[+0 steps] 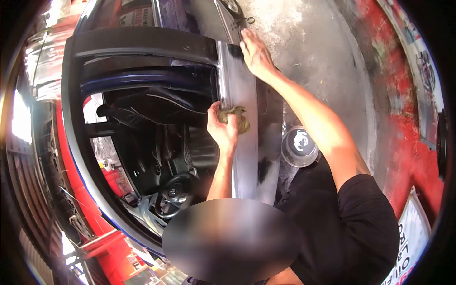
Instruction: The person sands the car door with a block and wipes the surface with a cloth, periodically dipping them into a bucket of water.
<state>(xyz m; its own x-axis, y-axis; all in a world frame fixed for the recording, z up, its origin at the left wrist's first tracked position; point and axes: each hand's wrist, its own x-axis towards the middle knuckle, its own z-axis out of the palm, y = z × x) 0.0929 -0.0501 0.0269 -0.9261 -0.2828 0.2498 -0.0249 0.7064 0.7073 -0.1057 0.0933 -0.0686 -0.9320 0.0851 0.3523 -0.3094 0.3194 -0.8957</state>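
Rough grey concrete floor (308, 42) fills the upper centre of the frame, bordered on the right by a red-painted surface (403, 142) with printed signs. A car is seen from above with its door opening exposed; the dark interior occupies the centre left, and a steering wheel (173, 194) is visible at lower centre. A sanded, dull grey body panel (240, 142) runs from upper centre down to the middle of the frame. The left hand (222, 127) is closed around a crumpled olive-brown rag (236, 116), which is pressed against the panel at the edge of the opening, in the centre of the frame. The fingers are curled tightly over the rag. The right hand (256, 54) is laid flat on the upper part of the same panel, at upper centre, with the fingers extended and nothing grasped. A round container with a grey lid (299, 146) stands on the floor just right of the panel, close beneath the right forearm. A black sleeve (365, 223) is seen at lower right.
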